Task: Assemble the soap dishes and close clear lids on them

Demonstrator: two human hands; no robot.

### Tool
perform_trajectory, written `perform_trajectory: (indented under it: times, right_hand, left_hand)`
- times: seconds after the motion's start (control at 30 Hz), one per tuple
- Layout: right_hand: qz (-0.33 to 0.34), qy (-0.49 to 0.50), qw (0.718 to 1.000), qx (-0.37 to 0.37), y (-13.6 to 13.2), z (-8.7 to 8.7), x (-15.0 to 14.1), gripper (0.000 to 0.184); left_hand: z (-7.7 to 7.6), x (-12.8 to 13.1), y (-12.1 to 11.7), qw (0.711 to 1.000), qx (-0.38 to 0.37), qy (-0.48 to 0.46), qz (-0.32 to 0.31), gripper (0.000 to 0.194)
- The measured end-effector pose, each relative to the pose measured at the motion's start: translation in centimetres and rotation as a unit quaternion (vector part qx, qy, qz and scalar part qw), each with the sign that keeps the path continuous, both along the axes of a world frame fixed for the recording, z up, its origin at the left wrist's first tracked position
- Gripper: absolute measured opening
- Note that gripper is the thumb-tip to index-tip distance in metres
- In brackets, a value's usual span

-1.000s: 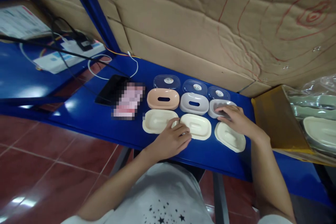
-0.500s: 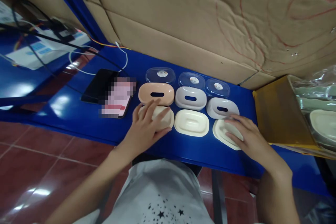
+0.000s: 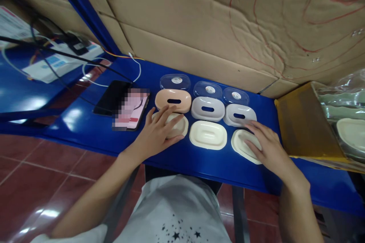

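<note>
Left hand (image 3: 156, 131) and right hand (image 3: 270, 148) spread over cream trays (image 3: 240, 145), illegible round stickers (image 3: 176, 80) on clear lids (image 3: 166, 82).

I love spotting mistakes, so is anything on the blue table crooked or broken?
One thing: the right cream tray, partly covered by the right hand, sits turned at a slant. It looks odd because the middle cream tray lies much straighter. I can't see any spills or breaks.
</note>
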State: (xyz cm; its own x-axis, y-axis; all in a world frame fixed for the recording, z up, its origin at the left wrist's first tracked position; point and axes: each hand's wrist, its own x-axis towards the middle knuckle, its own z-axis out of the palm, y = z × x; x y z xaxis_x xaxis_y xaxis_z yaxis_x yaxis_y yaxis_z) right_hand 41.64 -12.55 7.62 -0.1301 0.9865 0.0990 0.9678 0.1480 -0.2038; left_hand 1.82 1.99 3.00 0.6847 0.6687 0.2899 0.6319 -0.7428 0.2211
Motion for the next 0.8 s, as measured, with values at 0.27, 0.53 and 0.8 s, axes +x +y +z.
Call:
perform_trajectory:
  times: [0.27,0.53,0.8]
  right_hand:
    - [-0.033,-0.018,0.999,0.025,1.0,-2.5,2.6,0.077]
    - [0.036,-0.001,0.999,-0.022,4.8,-2.1,2.7,0.084]
    - [0.055,0.063,0.994,0.064,4.8,-2.7,1.2,0.061]
  left_hand:
    - [0.8,0.0,0.1,1.000,0.000,-0.017,0.001,0.060]
    - [4.1,4.5,6.1,0.996,0.008,0.017,0.081,0.054]
    - [3.1,7.4,12.4,0.977,-0.046,0.066,0.197,0.050]
